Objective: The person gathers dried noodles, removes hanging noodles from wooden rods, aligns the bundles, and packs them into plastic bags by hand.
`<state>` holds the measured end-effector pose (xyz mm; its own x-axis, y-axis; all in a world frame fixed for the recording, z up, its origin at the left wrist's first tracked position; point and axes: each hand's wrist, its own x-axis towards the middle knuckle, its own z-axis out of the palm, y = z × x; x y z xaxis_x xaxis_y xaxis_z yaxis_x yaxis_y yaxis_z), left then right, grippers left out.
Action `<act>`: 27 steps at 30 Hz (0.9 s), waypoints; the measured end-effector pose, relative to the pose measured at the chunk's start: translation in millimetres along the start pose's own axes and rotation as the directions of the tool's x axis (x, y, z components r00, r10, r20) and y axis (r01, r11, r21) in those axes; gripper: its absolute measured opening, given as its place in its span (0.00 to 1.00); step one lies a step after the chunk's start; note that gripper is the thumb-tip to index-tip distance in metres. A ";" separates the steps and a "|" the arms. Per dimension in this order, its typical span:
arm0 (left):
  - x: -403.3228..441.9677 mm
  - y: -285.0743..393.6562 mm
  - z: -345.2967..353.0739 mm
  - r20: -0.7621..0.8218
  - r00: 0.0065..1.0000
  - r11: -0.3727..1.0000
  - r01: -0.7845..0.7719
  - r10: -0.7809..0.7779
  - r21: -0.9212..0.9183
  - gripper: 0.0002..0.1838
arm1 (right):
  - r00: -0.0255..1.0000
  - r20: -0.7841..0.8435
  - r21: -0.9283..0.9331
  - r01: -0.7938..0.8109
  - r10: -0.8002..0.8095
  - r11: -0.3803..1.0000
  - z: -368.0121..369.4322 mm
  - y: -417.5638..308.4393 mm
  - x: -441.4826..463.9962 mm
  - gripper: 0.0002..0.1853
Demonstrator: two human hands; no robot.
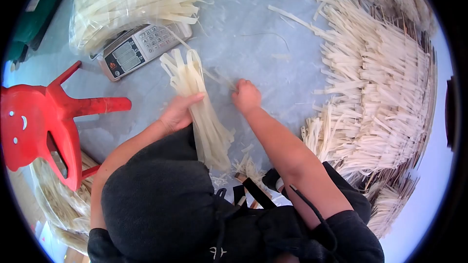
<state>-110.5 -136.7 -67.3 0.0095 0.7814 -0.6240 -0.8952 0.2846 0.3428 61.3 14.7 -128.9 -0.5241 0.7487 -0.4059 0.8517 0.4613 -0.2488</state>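
My left hand is wrapped round the middle of a bundle of pale flat strips. The looped upper ends fan out above the hand, and the rest hangs down beside my dark clothing. To the right of the bundle, my right hand is closed, its fingertips pinched on the end of a thin pale strip that runs back towards the bundle's top.
A grey scale with a keypad lies at the upper left, below a plastic-wrapped strip bundle. A red stool lies tipped at the left. Large stacks of strips fill the right side. Scraps lie near my feet.
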 end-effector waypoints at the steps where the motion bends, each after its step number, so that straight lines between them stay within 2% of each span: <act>1: 1.5 -2.3 1.3 -0.034 0.999 1.000 0.002 -0.002 0.003 0.30 | 0.993 0.103 0.082 -0.058 0.049 0.995 -8.4 1.5 -1.2 0.13; 2: 2.7 -2.7 3.6 -0.068 0.998 1.000 0.003 -0.002 0.007 0.29 | 0.974 0.207 0.158 -0.121 0.088 0.980 -16.1 2.5 -1.8 0.12; 3: 3.0 -2.2 6.0 -0.070 0.998 1.000 -0.005 0.006 0.005 0.29 | 0.975 0.205 0.157 -0.113 0.080 0.981 -22.7 3.2 -4.6 0.12; 4: 2.6 -0.7 10.0 -0.069 0.998 1.000 0.007 -0.005 0.025 0.28 | 0.976 0.216 0.410 -0.075 -0.016 0.909 -28.4 4.6 -9.4 0.13; 5: 2.7 0.1 13.1 -0.067 0.998 0.999 0.020 -0.017 0.045 0.28 | 0.973 0.202 0.634 -0.043 -0.111 0.772 -37.5 0.9 -15.4 0.16; 6: 3.4 -0.7 13.8 -0.068 0.998 0.999 0.014 -0.011 0.043 0.28 | 0.972 0.202 0.632 -0.038 -0.117 0.774 -47.2 -5.4 -23.2 0.16; 8: 6.5 2.8 18.0 0.061 0.996 0.994 0.055 -0.061 0.096 0.29 | 0.916 0.278 0.794 -0.050 -0.288 0.606 -77.9 -29.6 -39.8 0.19; 9: 7.0 6.2 25.0 0.066 0.997 0.994 0.041 -0.048 0.102 0.29 | 0.917 0.266 0.795 -0.035 -0.296 0.606 -82.6 -36.3 -44.9 0.19; 11: 2.3 16.0 49.4 0.171 0.985 0.994 -0.046 0.029 0.096 0.29 | 0.924 -0.107 0.703 0.332 -0.368 0.629 -91.8 -50.9 -53.2 0.23; 12: 2.0 21.6 57.4 0.173 0.984 0.992 -0.072 0.054 0.100 0.29 | 0.914 -0.120 0.698 0.356 -0.388 0.622 -104.7 -55.0 -54.6 0.23; 13: 1.7 27.0 63.9 0.195 0.980 0.995 -0.057 0.040 0.081 0.29 | 0.927 0.126 0.917 0.027 -0.353 0.398 -126.2 -59.1 -56.6 0.26; 14: 0.8 31.3 71.0 0.218 0.976 0.998 -0.034 0.020 0.060 0.29 | 0.845 0.373 0.928 -0.348 -0.384 0.136 -141.3 -61.4 -59.9 0.30; 15: -0.2 36.2 80.0 0.218 0.975 0.997 -0.047 0.033 0.057 0.29 | 0.842 0.371 0.929 -0.342 -0.392 0.143 -147.7 -62.3 -63.8 0.30; 17: -2.1 49.1 100.9 0.187 0.982 0.992 -0.057 0.035 0.110 0.26 | 0.887 0.237 0.971 -0.208 -0.396 0.115 -158.6 -62.6 -68.5 0.38; 19: -4.7 58.4 117.2 0.185 0.982 0.990 -0.064 0.040 0.127 0.23 | 0.875 0.190 0.980 -0.138 -0.445 0.146 -172.3 -64.2 -68.8 0.41; 21: -4.6 64.7 130.9 0.180 0.965 0.965 -0.217 0.190 0.149 0.21 | 0.857 0.144 0.983 -0.067 -0.495 0.171 -185.4 -70.7 -67.6 0.43; 22: -6.3 68.5 137.3 0.183 0.964 0.964 -0.220 0.193 0.147 0.21 | 0.861 0.095 0.969 0.035 -0.500 0.244 -191.9 -76.0 -65.8 0.45; 23: -8.1 72.0 143.2 0.144 0.952 0.945 -0.289 0.268 0.152 0.21 | 0.861 0.048 0.941 0.132 -0.506 0.313 -198.4 -80.4 -63.6 0.46; 24: -8.4 74.3 146.4 0.104 0.934 0.922 -0.354 0.341 0.158 0.21 | 0.863 0.051 0.940 0.129 -0.503 0.316 -207.4 -84.0 -59.6 0.46; 26: -4.5 86.9 141.7 0.124 0.936 0.920 -0.348 0.329 0.179 0.23 | 0.817 0.182 0.979 -0.100 -0.548 0.177 -223.7 -88.9 -47.4 0.46; 27: -4.2 91.5 138.7 0.142 0.936 0.915 -0.346 0.322 0.205 0.25 | 0.818 0.183 0.979 -0.100 -0.545 0.179 -225.9 -89.1 -41.6 0.46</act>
<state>-130.7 -36.9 64.1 -0.2161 0.9021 -0.3734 -0.7317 0.1036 0.6737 7.1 50.1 108.9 -0.8929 0.2736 -0.3575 0.2057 -0.4585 -0.8646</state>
